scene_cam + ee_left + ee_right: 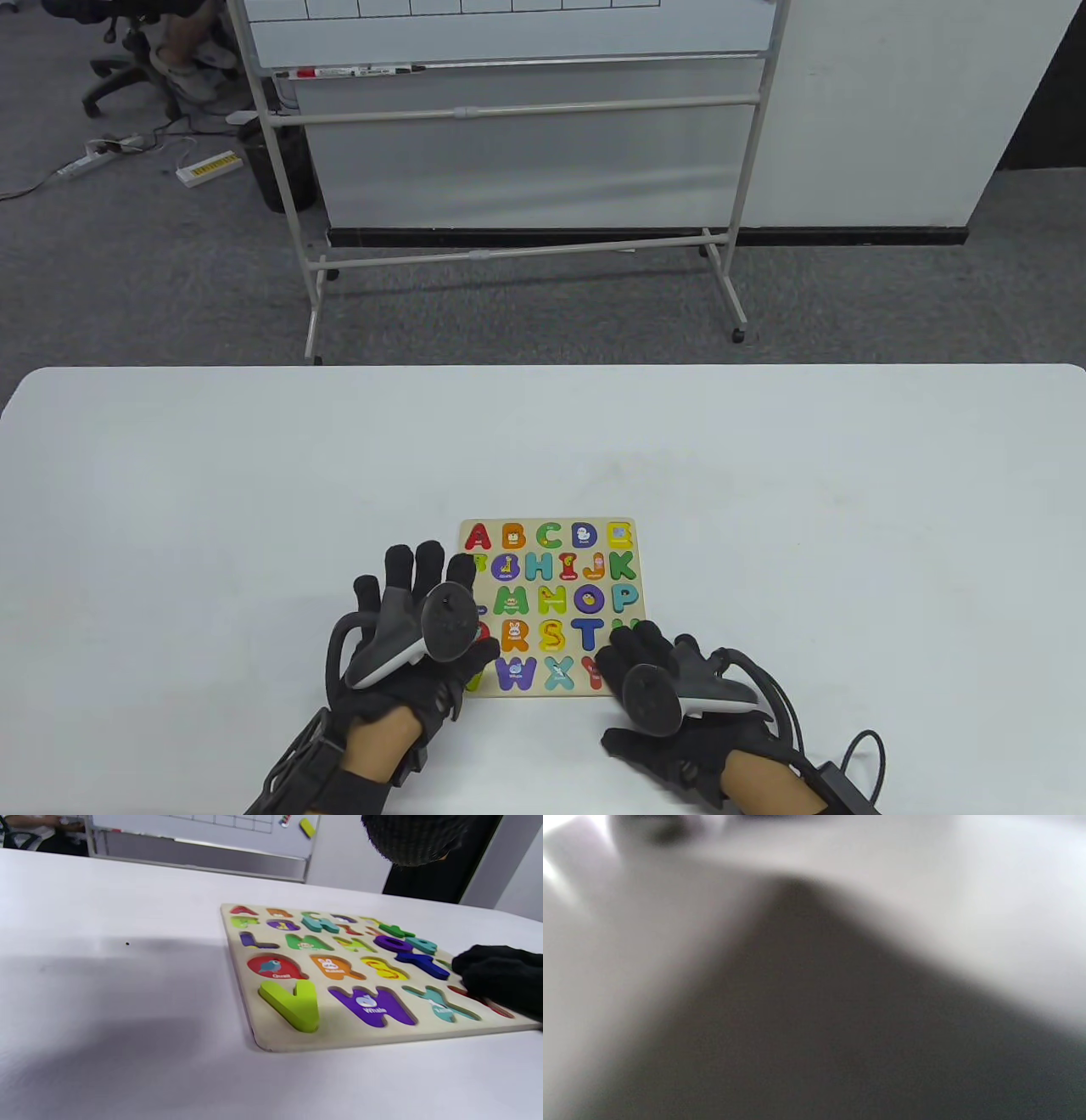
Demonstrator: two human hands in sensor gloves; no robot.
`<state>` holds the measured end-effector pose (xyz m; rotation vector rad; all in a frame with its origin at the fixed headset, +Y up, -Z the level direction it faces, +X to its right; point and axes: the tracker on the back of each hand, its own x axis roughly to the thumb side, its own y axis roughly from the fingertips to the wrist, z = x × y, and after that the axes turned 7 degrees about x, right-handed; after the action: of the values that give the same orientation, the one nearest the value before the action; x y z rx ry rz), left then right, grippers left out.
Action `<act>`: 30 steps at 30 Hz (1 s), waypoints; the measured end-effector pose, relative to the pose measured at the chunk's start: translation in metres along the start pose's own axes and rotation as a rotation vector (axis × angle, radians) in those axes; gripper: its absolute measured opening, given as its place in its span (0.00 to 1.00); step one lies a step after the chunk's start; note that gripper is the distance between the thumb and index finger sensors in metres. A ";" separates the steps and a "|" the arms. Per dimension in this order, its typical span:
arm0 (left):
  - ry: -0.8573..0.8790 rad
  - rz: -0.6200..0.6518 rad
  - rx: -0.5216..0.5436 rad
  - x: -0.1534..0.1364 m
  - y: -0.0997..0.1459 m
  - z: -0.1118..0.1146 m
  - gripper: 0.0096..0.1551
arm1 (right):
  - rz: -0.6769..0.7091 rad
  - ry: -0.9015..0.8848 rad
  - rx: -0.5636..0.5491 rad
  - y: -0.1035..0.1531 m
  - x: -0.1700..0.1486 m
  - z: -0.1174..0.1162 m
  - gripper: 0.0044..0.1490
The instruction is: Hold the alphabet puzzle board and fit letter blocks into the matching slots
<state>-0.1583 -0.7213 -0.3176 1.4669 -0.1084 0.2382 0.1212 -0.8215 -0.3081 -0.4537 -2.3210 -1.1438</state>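
The wooden alphabet puzzle board (533, 692) lies flat on the white table (254, 509), with coloured letters in most slots. My left hand (424, 594) is over the board's left edge with its fingers spread and grips nothing. A green V block (292, 1003) lies at the board's near left corner and stands higher than its neighbours; it peeks out under my left hand in the table view (475, 677). My right hand (645, 671) rests on the board's near right corner, its fingers (500, 980) lying over the last letters there. The right wrist view is a blur.
The board also shows in the left wrist view (339, 1035), its near edge facing the camera. A rolling whiteboard (509, 127) stands on the carpet beyond the table's far edge. Glove cables (848, 764) trail off by my right wrist.
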 end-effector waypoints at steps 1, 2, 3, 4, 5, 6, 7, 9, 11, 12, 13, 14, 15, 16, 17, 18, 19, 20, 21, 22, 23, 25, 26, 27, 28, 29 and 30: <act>-0.009 0.002 0.004 0.002 0.005 0.000 0.58 | 0.000 0.000 0.000 0.000 0.000 0.000 0.59; -0.027 0.039 0.042 0.006 0.013 0.002 0.58 | -0.001 0.000 0.000 0.000 0.000 0.000 0.59; -0.055 0.060 0.090 0.008 0.019 0.004 0.58 | -0.003 0.001 -0.001 0.000 0.000 0.000 0.59; -0.090 0.079 0.153 0.011 0.026 0.006 0.58 | -0.005 0.002 -0.003 0.000 0.000 0.000 0.59; -0.106 0.091 0.180 0.011 0.030 0.007 0.58 | -0.007 0.004 -0.005 0.000 0.000 0.000 0.59; -0.111 0.095 0.176 0.011 0.031 0.007 0.58 | -0.008 0.005 -0.006 0.000 0.000 0.000 0.59; -0.114 0.085 0.160 0.010 0.032 0.006 0.58 | -0.009 0.007 -0.006 0.000 0.000 0.000 0.59; -0.105 0.077 0.189 0.008 0.034 0.002 0.58 | -0.010 0.007 -0.007 0.000 0.000 0.001 0.59; -0.091 0.086 0.209 0.008 0.034 0.004 0.58 | -0.010 0.007 -0.013 0.001 0.000 0.001 0.59; -0.099 0.092 0.206 0.007 0.035 0.005 0.58 | -0.011 0.004 -0.018 0.001 0.000 0.001 0.59; -0.103 0.098 0.195 0.007 0.034 0.007 0.58 | -0.012 0.004 -0.026 0.001 0.000 0.002 0.59; -0.109 0.104 0.183 0.007 0.034 0.008 0.58 | -0.014 0.001 -0.042 0.002 0.001 0.004 0.59; -0.114 0.103 0.181 0.007 0.034 0.009 0.58 | -0.013 -0.006 -0.076 0.004 0.002 0.007 0.56; -0.120 0.102 0.178 0.006 0.033 0.010 0.58 | -0.022 -0.009 -0.122 0.005 0.001 0.010 0.58; -0.137 0.097 0.176 0.006 0.032 0.011 0.58 | -0.038 -0.010 -0.205 0.010 0.001 0.016 0.57; -0.165 0.089 0.174 0.005 0.031 0.011 0.58 | -0.042 -0.013 -0.300 0.015 0.001 0.023 0.57; -0.176 0.084 0.170 0.004 0.030 0.012 0.58 | -0.041 -0.019 -0.343 0.018 0.001 0.027 0.57; -0.182 0.079 0.159 0.003 0.028 0.012 0.58 | -0.051 -0.031 -0.376 0.023 0.001 0.031 0.57; -0.178 0.072 0.151 0.002 0.028 0.013 0.58 | -0.060 -0.042 -0.398 0.027 0.000 0.034 0.56; -0.164 0.070 0.147 0.000 0.027 0.013 0.58 | -0.066 -0.052 -0.425 0.031 -0.001 0.037 0.56; -0.150 0.072 0.148 -0.001 0.027 0.013 0.58 | -0.072 -0.062 -0.438 0.034 -0.002 0.039 0.56; -0.118 0.077 0.156 -0.003 0.028 0.012 0.57 | -0.114 -0.098 -0.470 0.043 -0.010 0.045 0.56; -0.107 0.085 0.155 -0.003 0.028 0.011 0.56 | -0.131 -0.109 -0.481 0.045 -0.014 0.047 0.56; -0.089 0.092 0.156 -0.004 0.029 0.011 0.56 | -0.158 -0.124 -0.497 0.048 -0.020 0.049 0.56; -0.078 0.095 0.157 -0.004 0.030 0.011 0.56 | -0.178 -0.133 -0.513 0.051 -0.025 0.051 0.56; -0.068 0.096 0.162 -0.004 0.030 0.011 0.56 | -0.198 -0.142 -0.525 0.054 -0.030 0.052 0.55; -0.065 0.099 0.166 -0.004 0.030 0.011 0.56 | -0.216 -0.150 -0.532 0.058 -0.034 0.053 0.56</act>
<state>-0.1685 -0.7297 -0.2884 1.6367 -0.2189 0.2851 0.1624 -0.7473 -0.3182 -0.4947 -2.2088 -1.9052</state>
